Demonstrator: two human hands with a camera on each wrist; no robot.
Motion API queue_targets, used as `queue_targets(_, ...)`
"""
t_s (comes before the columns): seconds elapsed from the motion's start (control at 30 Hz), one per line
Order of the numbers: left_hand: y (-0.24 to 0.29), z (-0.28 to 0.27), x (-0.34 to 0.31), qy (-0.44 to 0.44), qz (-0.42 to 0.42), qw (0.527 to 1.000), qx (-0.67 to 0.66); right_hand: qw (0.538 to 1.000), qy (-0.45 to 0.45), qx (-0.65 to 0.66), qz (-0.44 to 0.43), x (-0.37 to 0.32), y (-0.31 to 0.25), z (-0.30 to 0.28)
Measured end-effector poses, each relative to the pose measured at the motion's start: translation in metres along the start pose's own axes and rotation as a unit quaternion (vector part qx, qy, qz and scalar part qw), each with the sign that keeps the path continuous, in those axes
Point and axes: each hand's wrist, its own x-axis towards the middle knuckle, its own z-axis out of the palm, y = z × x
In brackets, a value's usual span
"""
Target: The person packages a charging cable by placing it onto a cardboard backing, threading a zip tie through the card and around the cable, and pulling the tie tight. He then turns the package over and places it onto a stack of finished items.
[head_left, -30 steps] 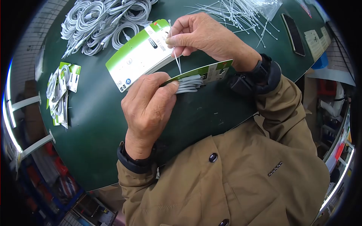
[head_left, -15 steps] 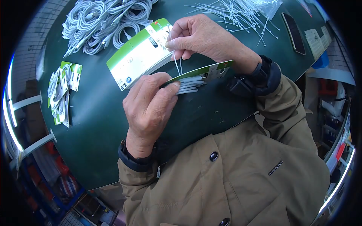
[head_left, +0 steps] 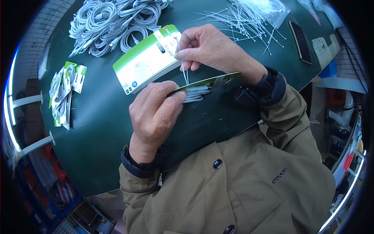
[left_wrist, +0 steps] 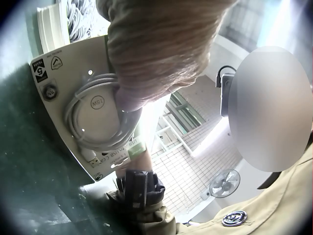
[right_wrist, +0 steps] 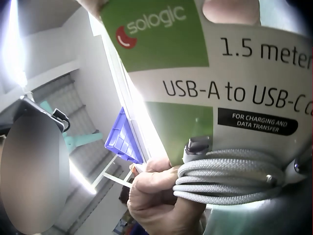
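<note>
My left hand (head_left: 154,109) grips a green and white USB cable card (head_left: 228,77), its thumb over a coiled grey cable (head_left: 196,94) lying against the card. The right wrist view shows the card's printed front (right_wrist: 168,46) and the braided coil (right_wrist: 230,178); the left wrist view shows the cable looped round on the card's other face (left_wrist: 71,120). Two strands of a white cable tie (head_left: 185,77) rise from behind the card. Above it, my right hand (head_left: 208,48) pinches the tie between thumb and fingers.
Behind the hands lies a stack of similar cards (head_left: 140,58). A heap of coiled grey cables (head_left: 113,23) sits at the back left, and loose cable ties (head_left: 249,23) at the back right. Carded cables (head_left: 64,93) lie left, a phone (head_left: 300,41) right, on the green table (head_left: 97,156).
The held card has tilted to a more edge-on angle. My right hand has come slightly down toward it, still pinching the tie. The whole head view has shifted a little.
</note>
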Motion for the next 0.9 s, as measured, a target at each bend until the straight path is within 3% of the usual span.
queue_targets(0.33, 0.0014, -0.0042, -0.0042, -0.001, 0.008, 1.000, -0.006, 0.996, -0.009, 0.085, 0.014, -0.0031, -0.0026, 0.0043)
queue_targets(0.9, 0.0021, -0.0050, -0.0060, -0.001, 0.006, 1.000, -0.005, 0.997, -0.007, 0.076, 0.014, -0.0032, -0.0002, 0.0059)
